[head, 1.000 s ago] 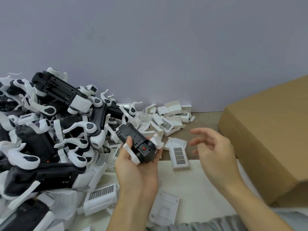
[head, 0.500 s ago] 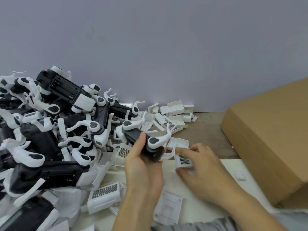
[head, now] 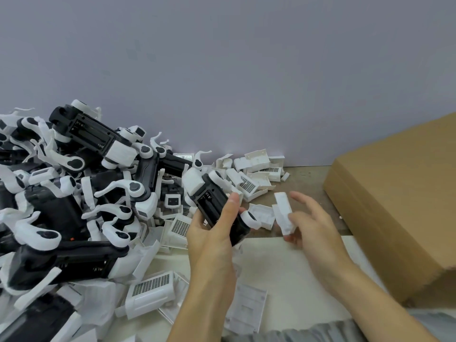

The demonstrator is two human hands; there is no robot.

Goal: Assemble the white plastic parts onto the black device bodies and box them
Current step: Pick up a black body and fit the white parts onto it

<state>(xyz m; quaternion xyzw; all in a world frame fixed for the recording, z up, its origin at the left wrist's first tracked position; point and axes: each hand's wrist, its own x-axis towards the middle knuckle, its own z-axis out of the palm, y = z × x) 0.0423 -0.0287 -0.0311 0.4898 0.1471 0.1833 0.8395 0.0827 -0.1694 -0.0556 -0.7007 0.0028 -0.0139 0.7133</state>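
My left hand grips a black device body with white end pieces, held tilted above the table's middle. Its open underside faces up. Just to its right, my right hand pinches a white plastic cover between thumb and fingers, held upright and a little apart from the body. Another white cover lies on the table between the two hands, partly hidden by the body.
A big heap of black bodies with white limbs fills the left side. Loose white grille covers lie against the wall, and one lies near my left forearm. A closed cardboard box stands at the right.
My right hand has lifted a white cover off the table. My left hand has turned the black body over, so its open underside faces up.
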